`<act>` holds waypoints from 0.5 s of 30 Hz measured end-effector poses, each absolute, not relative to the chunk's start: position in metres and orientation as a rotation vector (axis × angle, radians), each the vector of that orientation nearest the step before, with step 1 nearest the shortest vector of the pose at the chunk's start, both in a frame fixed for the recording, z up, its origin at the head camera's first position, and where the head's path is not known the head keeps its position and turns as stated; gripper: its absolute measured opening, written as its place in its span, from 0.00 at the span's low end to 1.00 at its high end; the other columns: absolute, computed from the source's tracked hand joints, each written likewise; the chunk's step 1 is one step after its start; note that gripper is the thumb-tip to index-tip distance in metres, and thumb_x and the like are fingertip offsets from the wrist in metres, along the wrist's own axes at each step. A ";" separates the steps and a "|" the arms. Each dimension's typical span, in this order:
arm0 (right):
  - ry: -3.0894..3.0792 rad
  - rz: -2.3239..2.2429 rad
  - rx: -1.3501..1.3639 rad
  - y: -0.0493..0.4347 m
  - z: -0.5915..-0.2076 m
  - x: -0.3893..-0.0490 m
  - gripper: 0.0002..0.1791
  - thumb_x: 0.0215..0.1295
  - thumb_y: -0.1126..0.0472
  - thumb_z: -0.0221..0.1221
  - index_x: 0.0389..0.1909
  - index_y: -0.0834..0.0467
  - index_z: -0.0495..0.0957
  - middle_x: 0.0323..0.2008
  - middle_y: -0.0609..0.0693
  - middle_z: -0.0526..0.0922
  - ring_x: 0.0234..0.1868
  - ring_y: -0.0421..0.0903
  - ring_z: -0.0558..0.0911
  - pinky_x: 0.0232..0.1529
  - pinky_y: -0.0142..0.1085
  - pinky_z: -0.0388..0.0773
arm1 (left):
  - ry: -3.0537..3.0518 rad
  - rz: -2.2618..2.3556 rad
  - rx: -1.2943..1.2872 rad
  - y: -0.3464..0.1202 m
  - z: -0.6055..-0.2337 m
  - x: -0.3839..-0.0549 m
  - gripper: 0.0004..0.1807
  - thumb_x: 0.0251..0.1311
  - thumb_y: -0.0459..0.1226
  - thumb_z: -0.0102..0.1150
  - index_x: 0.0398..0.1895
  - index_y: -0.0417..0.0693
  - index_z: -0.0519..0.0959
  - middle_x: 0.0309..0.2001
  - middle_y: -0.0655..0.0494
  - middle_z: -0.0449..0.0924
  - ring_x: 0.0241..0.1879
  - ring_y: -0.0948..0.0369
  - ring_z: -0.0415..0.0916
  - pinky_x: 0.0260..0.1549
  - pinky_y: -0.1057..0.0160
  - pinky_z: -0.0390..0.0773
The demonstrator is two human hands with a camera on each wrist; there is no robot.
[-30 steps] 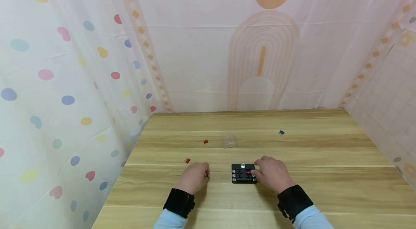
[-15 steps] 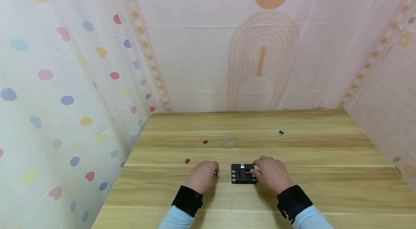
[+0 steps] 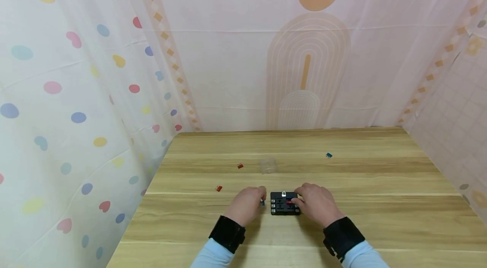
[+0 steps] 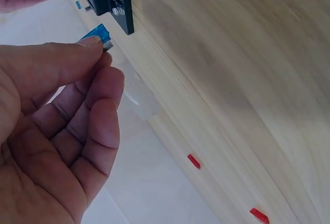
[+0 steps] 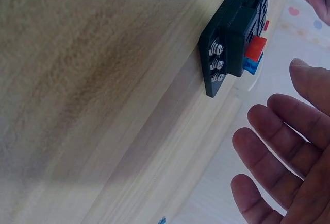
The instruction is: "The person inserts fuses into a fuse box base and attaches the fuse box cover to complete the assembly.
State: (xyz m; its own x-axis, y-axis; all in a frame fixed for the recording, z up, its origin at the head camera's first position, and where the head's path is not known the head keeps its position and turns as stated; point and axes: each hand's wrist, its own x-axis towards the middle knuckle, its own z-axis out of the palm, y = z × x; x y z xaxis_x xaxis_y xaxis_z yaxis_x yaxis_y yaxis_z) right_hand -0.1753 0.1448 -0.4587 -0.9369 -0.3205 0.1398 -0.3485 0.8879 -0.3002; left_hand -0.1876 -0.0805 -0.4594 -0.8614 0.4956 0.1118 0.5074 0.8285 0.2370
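Observation:
A black fuse box (image 3: 279,212) with screw terminals along its sides lies on the wooden table between both hands. My left hand (image 3: 246,205) is just left of it, and thumb and forefinger pinch a blue blade fuse (image 4: 98,33) whose metal prong pokes out. A red blade fuse (image 5: 256,48) and a blue blade fuse (image 5: 252,65) sit side by side in the box. At the box's right side is my right hand (image 3: 318,203); the right wrist view shows its fingers relaxed and spread apart, holding nothing.
Beyond the box lies a clear plastic cover (image 3: 268,166). Two red fuses lie to the left, one red fuse (image 3: 240,166) farther back and another red fuse (image 3: 219,188) nearer. A loose blue fuse (image 3: 329,155) is at the back right. Patterned curtains (image 3: 236,69) hang behind the table.
My left hand has moved right with the blue blade fuse, from beside the nearer red fuse to close by the fuse box. The right hand stays nearly where it was.

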 end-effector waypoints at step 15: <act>-2.905 0.576 0.655 0.139 -0.459 -0.175 0.11 0.63 0.55 0.67 0.39 0.58 0.86 0.32 0.46 0.82 0.31 0.43 0.79 0.34 0.41 0.76 | -2.895 -0.434 -0.951 -0.059 -0.458 -0.188 0.14 0.55 0.29 0.70 0.29 0.51 0.72 0.24 0.64 0.74 0.25 0.69 0.69 0.27 0.71 0.71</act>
